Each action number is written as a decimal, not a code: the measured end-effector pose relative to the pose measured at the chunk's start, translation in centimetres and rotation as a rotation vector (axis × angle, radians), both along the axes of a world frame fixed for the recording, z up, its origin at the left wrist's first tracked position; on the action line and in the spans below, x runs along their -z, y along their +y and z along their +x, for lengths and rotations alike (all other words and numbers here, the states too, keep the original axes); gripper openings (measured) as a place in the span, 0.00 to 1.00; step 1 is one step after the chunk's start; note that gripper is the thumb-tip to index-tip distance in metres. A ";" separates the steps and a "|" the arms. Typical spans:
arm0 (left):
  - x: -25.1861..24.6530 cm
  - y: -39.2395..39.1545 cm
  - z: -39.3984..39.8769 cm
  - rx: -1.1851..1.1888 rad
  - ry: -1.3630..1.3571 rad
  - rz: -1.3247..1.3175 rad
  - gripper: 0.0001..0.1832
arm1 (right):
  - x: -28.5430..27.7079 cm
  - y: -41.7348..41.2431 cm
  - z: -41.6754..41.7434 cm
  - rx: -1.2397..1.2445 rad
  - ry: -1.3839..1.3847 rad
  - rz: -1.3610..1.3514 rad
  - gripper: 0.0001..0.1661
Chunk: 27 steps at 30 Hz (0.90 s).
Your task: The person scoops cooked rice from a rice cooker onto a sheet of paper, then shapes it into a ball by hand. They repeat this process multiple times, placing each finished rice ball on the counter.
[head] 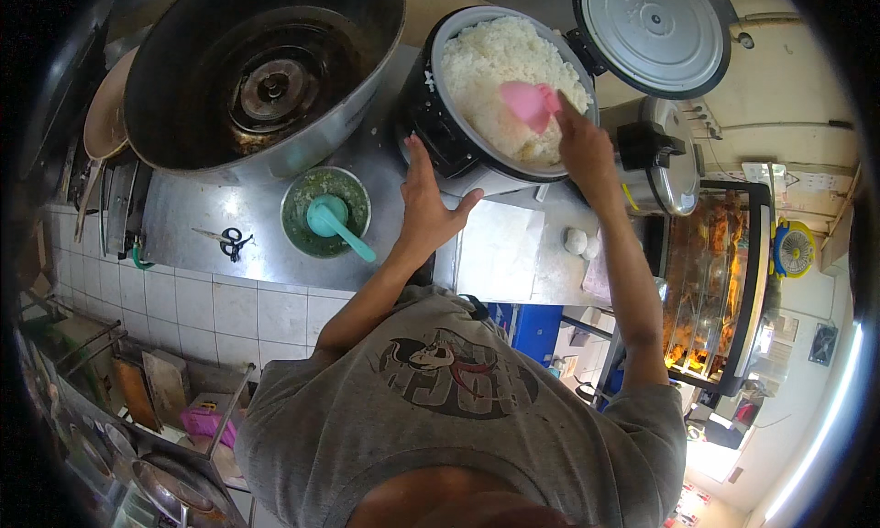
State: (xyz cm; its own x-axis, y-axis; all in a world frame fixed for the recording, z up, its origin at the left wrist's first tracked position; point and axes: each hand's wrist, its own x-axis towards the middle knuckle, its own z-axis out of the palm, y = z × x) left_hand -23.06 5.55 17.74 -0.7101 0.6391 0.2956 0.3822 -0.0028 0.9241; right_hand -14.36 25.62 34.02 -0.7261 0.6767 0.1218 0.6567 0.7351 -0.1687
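My right hand (pixel 586 146) grips a pink rice scoop (pixel 528 105) by its handle, over the cooked white rice (pixel 505 53). The rice fills the round inner pot of a black and silver rice cooker (pixel 450 143), whose lid (pixel 656 29) stands raised at the upper right. At the cooker's near left side is my left hand (pixel 430 201), fingers and thumb spread, holding nothing; whether its fingertips touch the cooker, I cannot tell. Left of that hand, a metal bowl (pixel 323 177) with green contents holds a turquoise ladle (pixel 330 218).
A very large dark pan (pixel 275 88) covers the upper left of the steel counter (pixel 172 218). Scissors (pixel 230 240) lie near the counter's edge. White paper (pixel 498 253) and two pale balls (pixel 581 241) are before the cooker. A second cooker (pixel 660 157) and a lit display case (pixel 715 287) stand right.
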 end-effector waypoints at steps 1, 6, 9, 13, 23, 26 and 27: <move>0.0 -0.1 0.0 0.003 0.013 -0.003 0.67 | 0.0 0.6 0.6 -0.024 0.033 0.006 0.22; -0.4 -0.2 -0.2 -0.009 0.004 -0.014 0.67 | 0.5 2.5 2.8 0.012 0.031 -0.041 0.22; -0.4 -0.1 -0.2 0.001 -0.006 0.011 0.66 | 2.6 3.2 2.7 0.011 0.054 -0.097 0.22; -0.5 -0.3 -0.3 0.001 0.029 -0.015 0.66 | 3.1 1.8 0.9 -0.020 0.061 -0.108 0.22; -0.2 -0.5 -0.6 0.038 0.040 -0.038 0.67 | 2.7 1.8 -1.9 -0.223 -0.158 -0.308 0.22; -0.4 -0.6 -0.8 0.050 0.055 -0.068 0.68 | 0.9 2.3 -2.7 -0.054 -0.270 -0.615 0.24; -0.3 -0.6 -0.9 0.055 0.069 -0.058 0.68 | 0.4 2.4 -2.8 0.029 -0.278 -0.757 0.25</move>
